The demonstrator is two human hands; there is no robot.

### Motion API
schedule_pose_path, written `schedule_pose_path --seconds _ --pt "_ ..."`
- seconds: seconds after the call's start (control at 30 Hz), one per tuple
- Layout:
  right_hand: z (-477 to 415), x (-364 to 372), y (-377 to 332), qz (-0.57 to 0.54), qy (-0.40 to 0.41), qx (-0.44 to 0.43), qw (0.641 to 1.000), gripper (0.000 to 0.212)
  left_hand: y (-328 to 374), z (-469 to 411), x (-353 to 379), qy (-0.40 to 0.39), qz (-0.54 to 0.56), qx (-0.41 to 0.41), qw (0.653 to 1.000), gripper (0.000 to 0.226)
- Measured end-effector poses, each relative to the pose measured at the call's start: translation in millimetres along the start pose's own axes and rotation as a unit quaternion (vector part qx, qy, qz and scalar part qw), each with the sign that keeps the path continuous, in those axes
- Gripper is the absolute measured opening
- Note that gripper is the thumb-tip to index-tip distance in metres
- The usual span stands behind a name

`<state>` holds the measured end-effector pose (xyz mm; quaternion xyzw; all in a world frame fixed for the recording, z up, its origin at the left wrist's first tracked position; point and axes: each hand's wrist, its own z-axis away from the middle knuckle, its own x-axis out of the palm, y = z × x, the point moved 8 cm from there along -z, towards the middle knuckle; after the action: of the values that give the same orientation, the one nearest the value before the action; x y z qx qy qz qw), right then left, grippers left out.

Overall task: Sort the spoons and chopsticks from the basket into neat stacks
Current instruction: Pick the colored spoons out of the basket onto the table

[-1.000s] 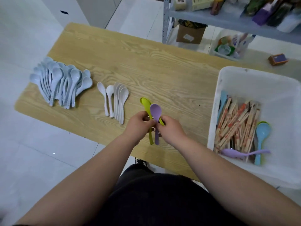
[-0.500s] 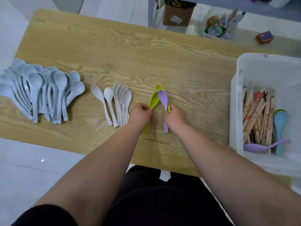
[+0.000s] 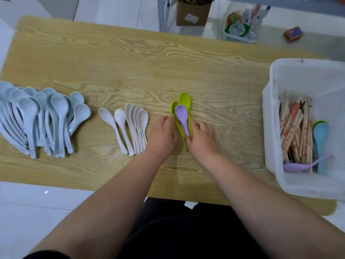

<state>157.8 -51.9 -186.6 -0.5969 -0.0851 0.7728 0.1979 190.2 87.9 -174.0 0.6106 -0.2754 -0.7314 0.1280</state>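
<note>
Bench point(image 3: 112, 58), frame-wide, with bare wood across its upper half left for further stacks. Basket point(image 3: 269, 128), right edge, held the chopsticks point(image 3: 295, 131) and loose spoons point(image 3: 321, 132). Grey-blue spoons point(image 3: 37, 118) lay far left and white spoons point(image 3: 135, 124) left of centre, grouped by colour. At centre, left hand point(image 3: 162, 135) fingers curled against the green spoons point(image 3: 184, 99); right hand point(image 3: 202, 137) pinched the purple spoon point(image 3: 181, 114) by its handle, apparently aligning a new stack.

Light wood-grain table point(image 3: 112, 58) on glossy white floor tiles point(image 3: 28, 212), with a metal shelf post point(image 3: 163, 14), a cardboard box point(image 3: 193, 14) and a bin of packets point(image 3: 240, 28) beyond its far edge.
</note>
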Motion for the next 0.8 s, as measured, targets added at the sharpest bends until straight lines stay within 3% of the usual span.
schedule_pose_path --seconds 0.1,0.17,0.33,0.47,0.6,0.8 --pt "2.9 -3.0 -1.9 0.013 -0.002 -0.031 0.999 0.051 17.8 0.7 8.1 -0.043 -0.11 0.099 0.988 0.052" --pt "2.8 -2.4 -2.8 0.027 -0.045 -0.038 0.998 0.054 25.3 0.7 12.0 -0.078 -0.178 0.139 0.971 0.046" --pt "6.6 -20.0 -3.4 0.051 -0.107 -0.062 0.991 0.055 35.2 -2.2 4.5 -0.087 -0.198 0.148 0.965 0.042" --pt "32.3 -66.2 6.9 0.051 -0.046 -0.131 0.989 0.051 60.3 -2.9 -0.3 -0.108 -0.187 0.115 0.97 0.05" --pt "71.2 -123.0 50.1 0.015 0.067 -0.175 0.982 0.032 122.7 -5.1 4.9 -0.079 -0.18 0.157 0.968 0.056" --pt "101.1 -179.3 173.4 -0.021 0.109 -0.104 0.988 0.028 251.9 -2.3 23.6 0.021 -0.138 0.257 0.956 0.048"
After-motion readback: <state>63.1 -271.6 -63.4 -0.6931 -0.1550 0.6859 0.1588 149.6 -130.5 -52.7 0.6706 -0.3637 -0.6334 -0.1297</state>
